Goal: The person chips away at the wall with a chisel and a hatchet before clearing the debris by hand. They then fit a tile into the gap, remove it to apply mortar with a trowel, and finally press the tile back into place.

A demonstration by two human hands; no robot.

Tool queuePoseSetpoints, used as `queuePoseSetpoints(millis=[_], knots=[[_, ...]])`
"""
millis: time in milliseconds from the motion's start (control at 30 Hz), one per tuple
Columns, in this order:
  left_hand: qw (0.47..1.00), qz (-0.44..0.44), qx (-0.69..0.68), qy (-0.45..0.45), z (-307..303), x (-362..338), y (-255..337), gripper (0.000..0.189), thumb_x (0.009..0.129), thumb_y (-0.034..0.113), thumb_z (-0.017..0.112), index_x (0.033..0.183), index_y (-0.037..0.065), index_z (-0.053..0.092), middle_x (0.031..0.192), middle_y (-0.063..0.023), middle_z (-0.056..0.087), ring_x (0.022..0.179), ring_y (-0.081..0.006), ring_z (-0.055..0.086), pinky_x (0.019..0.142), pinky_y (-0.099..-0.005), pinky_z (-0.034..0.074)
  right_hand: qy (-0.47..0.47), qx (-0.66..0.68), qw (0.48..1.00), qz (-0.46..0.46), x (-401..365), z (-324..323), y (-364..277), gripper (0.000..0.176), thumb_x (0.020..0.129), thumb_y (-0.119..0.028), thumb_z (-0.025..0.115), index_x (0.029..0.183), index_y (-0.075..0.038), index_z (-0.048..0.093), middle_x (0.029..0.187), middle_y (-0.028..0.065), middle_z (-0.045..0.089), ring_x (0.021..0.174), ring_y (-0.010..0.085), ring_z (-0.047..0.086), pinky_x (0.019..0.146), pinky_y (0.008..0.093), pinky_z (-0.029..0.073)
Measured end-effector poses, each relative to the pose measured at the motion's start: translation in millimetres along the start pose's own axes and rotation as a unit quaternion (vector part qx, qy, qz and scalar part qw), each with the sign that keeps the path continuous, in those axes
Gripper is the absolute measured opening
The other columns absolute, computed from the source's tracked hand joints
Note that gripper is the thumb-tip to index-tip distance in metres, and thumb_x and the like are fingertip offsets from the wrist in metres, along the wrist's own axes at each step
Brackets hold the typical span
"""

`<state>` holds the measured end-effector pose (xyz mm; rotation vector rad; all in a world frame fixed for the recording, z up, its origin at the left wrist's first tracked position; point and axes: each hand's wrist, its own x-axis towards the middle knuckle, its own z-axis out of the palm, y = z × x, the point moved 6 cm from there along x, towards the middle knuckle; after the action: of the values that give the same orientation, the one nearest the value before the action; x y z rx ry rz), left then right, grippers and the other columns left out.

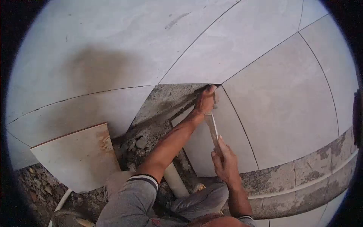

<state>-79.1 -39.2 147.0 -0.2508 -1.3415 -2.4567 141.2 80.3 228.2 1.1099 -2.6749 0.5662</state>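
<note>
My right hand point(226, 160) is wrapped round the lower end of a long narrow tool point(211, 126), greyish with a white edge. The tool points up toward my left hand, its kind unclear from this angle. My left hand point(206, 99) reaches across to the upper edge of a pale floor tile point(227, 147), close to the corner of the gap. Its fingers are curled, and a short grey piece point(215, 100) shows beside them; I cannot tell what they grip. The tile's dark left edge stands out over the rubble, beneath my left forearm.
Bare concrete point(166, 94) and broken rubble point(141, 143) show in the gap. A loose tile point(77, 157) leans at the left. A pale pipe point(176, 181) lies near my knees, and a thin white pipe point(302, 185) runs along the wall at lower right.
</note>
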Motion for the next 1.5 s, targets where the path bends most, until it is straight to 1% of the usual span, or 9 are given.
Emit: queuePoseSetpoints(millis=[100,167,400,500,700,800,1000,1167,1500], knots=[[0.900,0.197,0.386,0.054,10,-10,22,0.024,0.084,0.020,0.055,0.100,0.002,0.055,0.086,-0.0121,0.055,0.082,-0.0251,0.057,0.071,-0.0353,0.048,-0.012,0.038,0.998,0.056,-15,1,10,0.054,0.084,-0.007,0.056,0.134,-0.012,0.038,0.092,0.0208,0.056,0.078,0.0337,0.057,0.067,0.0380,0.047],[0.914,0.314,0.196,0.168,0,-22,34,0.019,0.087,0.012,0.051,0.102,0.002,0.055,0.088,-0.0109,0.060,0.075,-0.0244,0.061,0.068,-0.0338,0.047,-0.012,0.020,0.998,0.052,-21,5,16,0.054,0.084,-0.007,0.056,0.134,-0.012,0.038,0.092,0.0214,0.056,0.079,0.0343,0.057,0.068,0.0388,0.046],[0.883,0.323,0.260,0.222,-2,-18,41,0.022,0.082,0.010,0.054,0.103,0.005,0.057,0.089,-0.0189,0.061,0.084,-0.0369,0.060,0.075,-0.0382,0.048,-0.033,0.013,0.997,0.072,-27,7,18,0.046,0.086,-0.008,0.055,0.129,0.000,0.041,0.100,0.0213,0.058,0.088,0.0277,0.061,0.077,0.0355,0.048],[0.929,0.300,0.178,0.125,-6,-16,41,0.020,0.082,0.011,0.053,0.100,0.003,0.057,0.078,-0.0197,0.060,0.078,-0.0379,0.060,0.070,-0.0391,0.048,-0.013,0.031,0.998,0.061,-28,7,15,0.048,0.086,-0.010,0.056,0.130,-0.002,0.040,0.099,0.0211,0.059,0.088,0.0265,0.061,0.076,0.0352,0.048],[0.906,0.233,0.345,0.080,-3,12,0,0.017,0.082,0.011,0.054,0.096,0.003,0.056,0.078,-0.0218,0.058,0.076,-0.0398,0.058,0.063,-0.0406,0.046,-0.021,0.042,0.996,0.076,-31,5,12,0.050,0.083,-0.008,0.057,0.131,-0.006,0.041,0.097,0.0210,0.058,0.085,0.0312,0.060,0.074,0.0357,0.047],[0.824,0.341,0.429,0.144,-8,8,-12,0.018,0.082,0.012,0.055,0.097,0.003,0.055,0.082,-0.0209,0.059,0.078,-0.0382,0.059,0.063,-0.0423,0.046,0.007,0.052,0.997,0.061,-33,-1,7,0.050,0.084,-0.009,0.057,0.131,-0.005,0.042,0.094,0.0205,0.058,0.083,0.0297,0.060,0.073,0.0351,0.047],[0.913,0.336,0.171,0.156,-3,-3,19,0.019,0.086,0.016,0.054,0.100,0.005,0.058,0.090,-0.0166,0.062,0.087,-0.0335,0.060,0.072,-0.0387,0.047,-0.012,0.063,0.994,0.091,-50,1,14,0.050,0.084,-0.011,0.057,0.131,-0.004,0.041,0.097,0.0218,0.057,0.084,0.0313,0.060,0.074,0.0360,0.047],[0.972,0.184,0.084,0.122,-2,-5,20,0.021,0.088,0.018,0.052,0.103,0.004,0.057,0.094,-0.0096,0.061,0.090,-0.0207,0.057,0.080,-0.0315,0.044,-0.014,0.042,0.995,0.091,-61,5,19,0.051,0.085,-0.017,0.059,0.131,-0.001,0.040,0.099,0.0197,0.060,0.089,0.0257,0.060,0.077,0.0354,0.047],[0.968,0.185,-0.005,0.168,10,-7,19,0.029,0.092,0.028,0.048,0.106,0.003,0.054,0.098,-0.0060,0.056,0.096,-0.0163,0.049,0.087,-0.0310,0.038,-0.038,0.065,0.986,0.147,-70,15,21,0.049,0.084,-0.011,0.059,0.129,-0.002,0.042,0.117,0.0245,0.053,0.103,0.0334,0.057,0.085,0.0368,0.045]])
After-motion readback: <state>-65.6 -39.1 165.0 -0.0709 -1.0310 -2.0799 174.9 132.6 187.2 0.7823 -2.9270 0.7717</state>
